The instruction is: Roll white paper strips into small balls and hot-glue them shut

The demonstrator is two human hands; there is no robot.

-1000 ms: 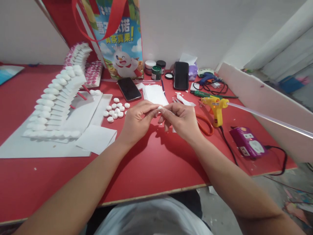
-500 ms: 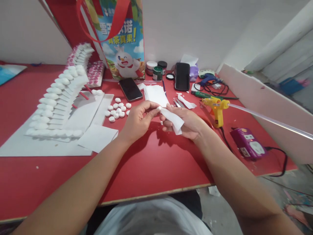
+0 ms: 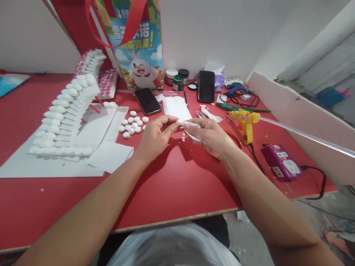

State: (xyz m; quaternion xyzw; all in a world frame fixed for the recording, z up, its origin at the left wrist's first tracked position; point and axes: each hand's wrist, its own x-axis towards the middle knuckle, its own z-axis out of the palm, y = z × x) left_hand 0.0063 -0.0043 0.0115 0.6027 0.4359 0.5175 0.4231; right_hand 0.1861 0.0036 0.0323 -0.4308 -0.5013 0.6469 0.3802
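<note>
Between my two hands is a strip of white paper with a small rolled end. My left hand pinches the rolled end between thumb and forefinger. My right hand is closed on the loose part of the strip, its fingers partly hidden behind the paper. Just left of my left hand, several small white paper rolls lie in a cluster. Beyond my hands rests a stack of white paper. A curved white model edged with rounded white pieces stands on a white board at the left.
A yellow glue gun with a long clear stick stands at the right, near a purple power box and its cord. Behind are a phone, paint jars, a black case and a printed bag. Paper scraps lie beyond my hands.
My right hand has turned over the strip, its fingers now closer to the rolled end and covering more of the paper. My left hand keeps its pinch almost in place.
</note>
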